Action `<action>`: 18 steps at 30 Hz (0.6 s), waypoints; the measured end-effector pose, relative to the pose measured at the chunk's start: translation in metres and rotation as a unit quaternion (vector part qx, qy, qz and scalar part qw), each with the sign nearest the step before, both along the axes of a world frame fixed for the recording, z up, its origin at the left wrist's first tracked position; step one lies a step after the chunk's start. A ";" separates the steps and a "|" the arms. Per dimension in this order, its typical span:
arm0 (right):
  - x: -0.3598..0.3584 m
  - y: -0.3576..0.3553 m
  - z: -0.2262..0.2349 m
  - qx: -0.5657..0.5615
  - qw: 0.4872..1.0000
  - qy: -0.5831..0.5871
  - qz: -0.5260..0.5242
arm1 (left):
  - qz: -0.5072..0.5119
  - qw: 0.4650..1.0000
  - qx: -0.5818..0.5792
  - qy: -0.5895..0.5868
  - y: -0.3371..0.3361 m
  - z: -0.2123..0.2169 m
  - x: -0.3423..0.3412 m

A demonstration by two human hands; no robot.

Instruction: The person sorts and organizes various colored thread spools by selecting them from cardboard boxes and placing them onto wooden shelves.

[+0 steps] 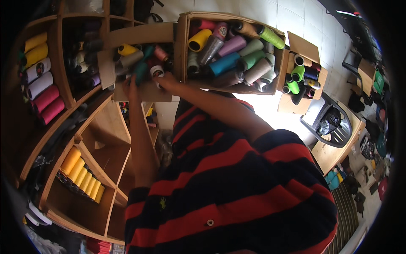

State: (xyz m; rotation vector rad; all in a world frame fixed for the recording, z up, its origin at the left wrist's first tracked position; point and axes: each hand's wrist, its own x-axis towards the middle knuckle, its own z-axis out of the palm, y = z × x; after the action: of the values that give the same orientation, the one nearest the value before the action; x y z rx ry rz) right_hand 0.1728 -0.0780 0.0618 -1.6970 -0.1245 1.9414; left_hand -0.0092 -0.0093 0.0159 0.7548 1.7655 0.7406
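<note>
Both my arms reach into a small cardboard box (144,91) filled with thread cones. My left hand (131,88) is at the box's front, and its fingers close around the lower end of a teal thread cone (141,67). My right hand (165,80) lies just right of it, its fingertips against a cone with a white round end (157,70). Whether the right hand grips that cone is hidden. A yellow cone (126,49) and a pink cone (160,53) lie further back in the same box. My red and navy striped shirt (237,178) fills the lower middle.
A larger cardboard box (182,46) of mixed-colour cones stands to the right, and a smaller one (292,103) beyond it. Wooden shelves (63,80) on the left hold yellow, white and pink cones; a row of yellow cones (82,174) sits lower. A black chair (334,127) stands at right.
</note>
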 end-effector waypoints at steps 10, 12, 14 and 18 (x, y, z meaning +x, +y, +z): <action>-0.014 -0.014 -0.023 0.127 0.959 -0.252 -0.015 | -0.212 0.870 0.187 0.403 0.017 0.035 0.037; -0.009 -0.022 -0.014 0.198 0.931 -0.306 -0.012 | -0.289 0.846 0.280 0.350 0.012 0.054 0.071; 0.007 -0.030 0.007 0.253 0.926 -0.278 0.017 | -0.346 0.809 0.375 0.292 0.003 0.060 0.105; 0.075 -0.064 0.075 0.184 0.979 -0.061 0.056 | -0.497 0.780 0.379 0.030 -0.023 0.095 0.190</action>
State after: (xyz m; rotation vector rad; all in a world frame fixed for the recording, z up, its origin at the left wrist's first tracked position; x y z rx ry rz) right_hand 0.2480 -0.1415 0.1372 -1.5839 -0.6001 1.7576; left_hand 0.1809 -0.0327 0.1112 2.0492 0.7935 0.6356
